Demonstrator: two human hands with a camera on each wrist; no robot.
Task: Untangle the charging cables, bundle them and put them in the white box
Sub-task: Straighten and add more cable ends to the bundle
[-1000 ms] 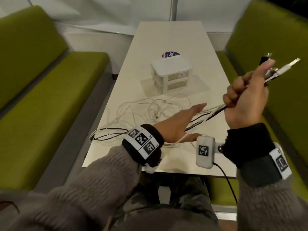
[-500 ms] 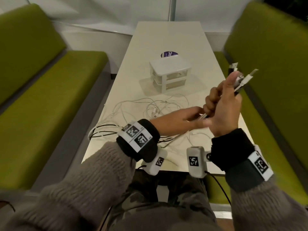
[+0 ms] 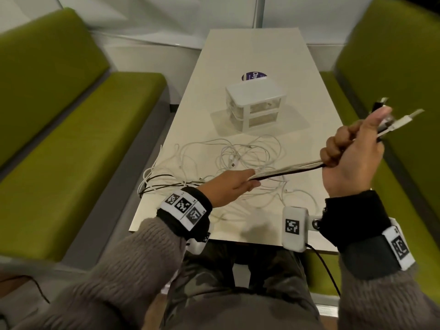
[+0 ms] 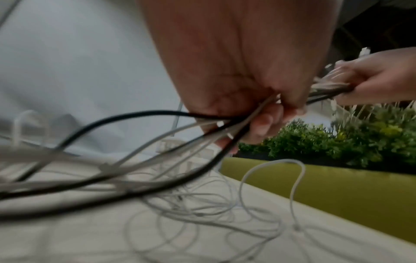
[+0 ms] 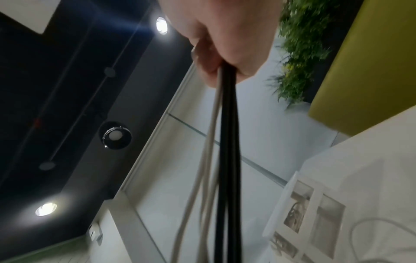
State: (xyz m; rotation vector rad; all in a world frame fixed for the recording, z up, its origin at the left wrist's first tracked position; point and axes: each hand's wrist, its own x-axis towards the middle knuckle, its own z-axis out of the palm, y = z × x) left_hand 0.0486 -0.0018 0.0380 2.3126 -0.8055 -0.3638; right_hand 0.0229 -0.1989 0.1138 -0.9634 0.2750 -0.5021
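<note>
The charging cables [image 3: 288,169] are stretched taut between hands: plug ends gripped in the raised right hand [image 3: 352,158], strands pinched lower-left by the left hand [image 3: 228,186]; slack is heaped on the table [image 3: 238,55] beyond.

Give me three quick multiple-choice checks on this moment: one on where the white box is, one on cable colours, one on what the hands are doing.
1. Where does the white box stand?
A. on the table, beyond the loose cables
B. on the left bench
C. in the person's lap

2. What colours are the cables stretched between the hands?
A. all black
B. white and black
C. red and white

3. What is the state of the hands?
A. both free of the cables
B. only the right hand holds
C. both hold the strand

Answers:
1 A: it stands mid-table, past the tangle.
2 B: white strands run beside black ones.
3 C: the right hand grips the plug ends, the left hand pinches lower down.
</note>
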